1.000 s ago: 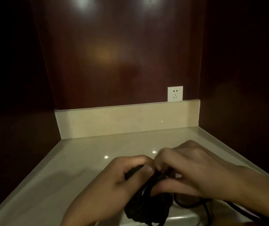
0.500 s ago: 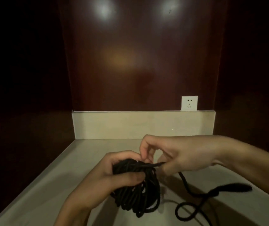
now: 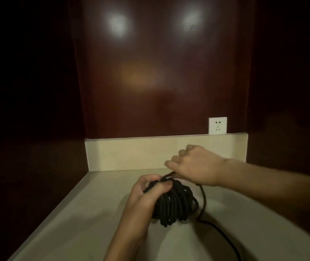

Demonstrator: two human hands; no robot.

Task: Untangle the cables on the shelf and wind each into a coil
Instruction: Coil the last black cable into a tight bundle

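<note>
Low in the middle of the frame, the left hand [image 3: 146, 193] grips the black cable coil [image 3: 174, 202] from its left side, thumb curled over the top strands; the coil's loops hang downward over the pale shelf [image 3: 97, 213]. Just right of and above the coil, the right hand [image 3: 197, 166] pinches the cable's loose strand [image 3: 204, 200], which drops from under the hand, then trails toward the lower right edge

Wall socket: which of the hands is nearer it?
Right. The right hand is raised over the shelf just below and left of the wall socket; the left hand sits lower and further left, gripping the black cable coil.
</note>
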